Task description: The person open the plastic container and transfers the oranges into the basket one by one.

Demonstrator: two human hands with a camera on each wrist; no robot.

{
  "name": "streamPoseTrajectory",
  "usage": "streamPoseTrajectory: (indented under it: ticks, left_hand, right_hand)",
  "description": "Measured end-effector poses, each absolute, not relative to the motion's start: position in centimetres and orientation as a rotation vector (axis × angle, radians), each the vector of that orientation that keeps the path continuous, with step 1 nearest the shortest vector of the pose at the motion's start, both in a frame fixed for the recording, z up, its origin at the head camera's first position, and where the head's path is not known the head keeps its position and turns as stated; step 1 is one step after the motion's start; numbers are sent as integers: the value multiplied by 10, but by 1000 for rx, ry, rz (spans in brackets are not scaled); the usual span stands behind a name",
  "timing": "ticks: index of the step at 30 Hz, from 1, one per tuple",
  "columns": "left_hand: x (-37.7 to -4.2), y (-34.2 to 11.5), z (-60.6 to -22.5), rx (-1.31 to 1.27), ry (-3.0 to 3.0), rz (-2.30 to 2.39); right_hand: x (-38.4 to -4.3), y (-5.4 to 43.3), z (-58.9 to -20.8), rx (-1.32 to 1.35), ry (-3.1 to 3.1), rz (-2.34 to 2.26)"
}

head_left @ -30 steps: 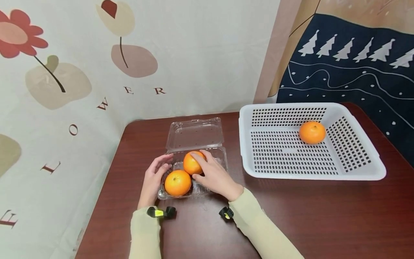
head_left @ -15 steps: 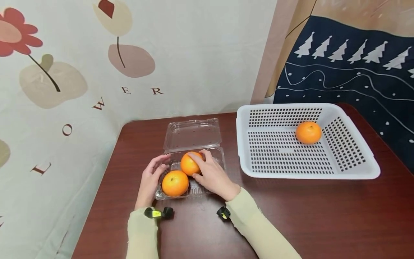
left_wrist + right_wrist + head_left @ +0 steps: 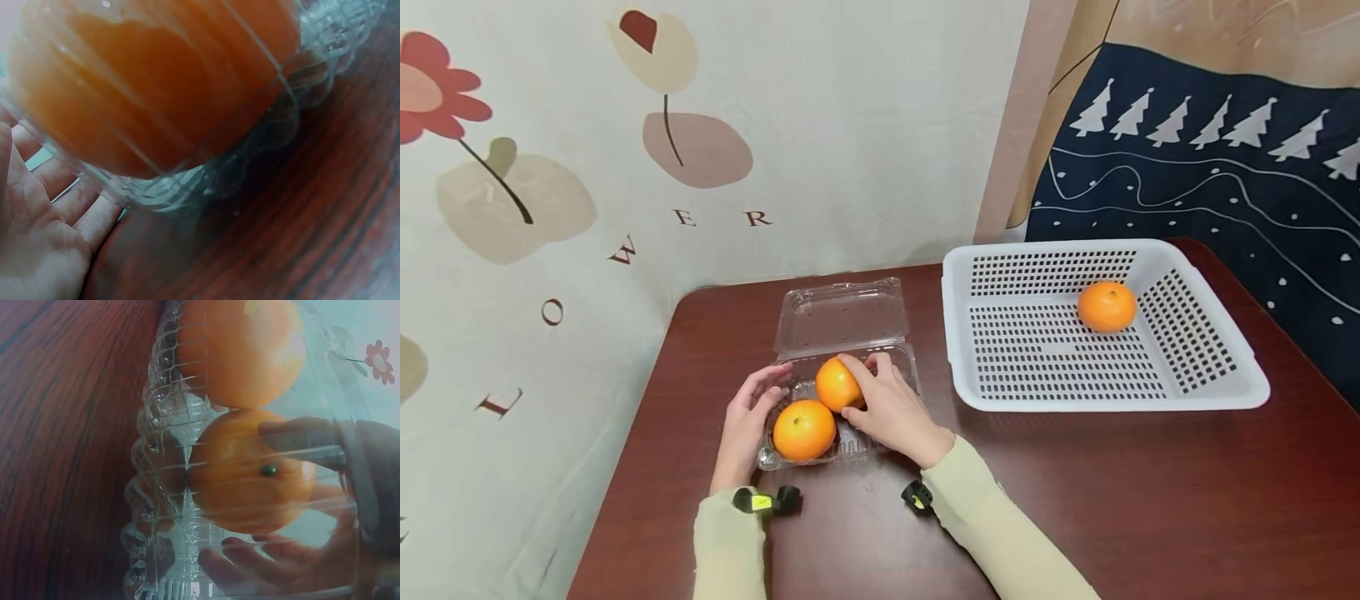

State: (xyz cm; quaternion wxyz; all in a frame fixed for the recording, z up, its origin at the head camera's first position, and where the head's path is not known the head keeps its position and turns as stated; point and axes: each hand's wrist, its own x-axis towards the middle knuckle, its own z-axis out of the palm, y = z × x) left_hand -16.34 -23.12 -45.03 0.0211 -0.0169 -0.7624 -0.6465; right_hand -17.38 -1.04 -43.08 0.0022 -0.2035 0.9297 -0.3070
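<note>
An open clear plastic clamshell box (image 3: 857, 454) lies on the table, its lid (image 3: 842, 318) folded back behind it. Two oranges sit inside, the nearer orange (image 3: 803, 430) at front left and the farther orange (image 3: 835, 384) touching it. With thumb and fingers around the farther orange, my right hand (image 3: 895, 410) reaches in from the right side. The right wrist view shows that orange (image 3: 234, 478) through the clear wall, with the thumb on one side. My left hand (image 3: 747, 429) rests at the box's left wall, its fingers (image 3: 59, 178) extended along the outside.
To the right stands a white perforated plastic basket (image 3: 1000, 402) with a single orange (image 3: 1107, 307) in it. A flower-printed cloth (image 3: 850, 150) hangs behind the dark red wooden table (image 3: 1075, 500). Farther right hangs a navy cloth (image 3: 1195, 179) with white trees.
The head view has shifted slightly, moving the scene a little left. My right index finger now lies more toward the farther orange's right side. My left hand stays at the box's left wall.
</note>
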Motion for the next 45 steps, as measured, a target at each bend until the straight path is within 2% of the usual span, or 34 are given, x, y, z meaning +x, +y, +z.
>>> streamPoseTrajectory:
  ticks: [15, 25, 37, 45]
  left_hand:
    - [-170, -237, -471, -41, -2349, -1997]
    - [-167, -238, -469, -85, -2335, -1988]
    - [-169, -237, -472, -79, -2332, -1995]
    - [-170, -237, -472, -71, -2332, -2004]
  right_hand:
    - [-174, -9, -432, -789, 2919, -945]
    - [-172, -7, -433, -762, 2943, -920]
    - [-173, -6, -435, -858, 2968, -866]
    - [-172, -5, -435, -739, 2941, -930]
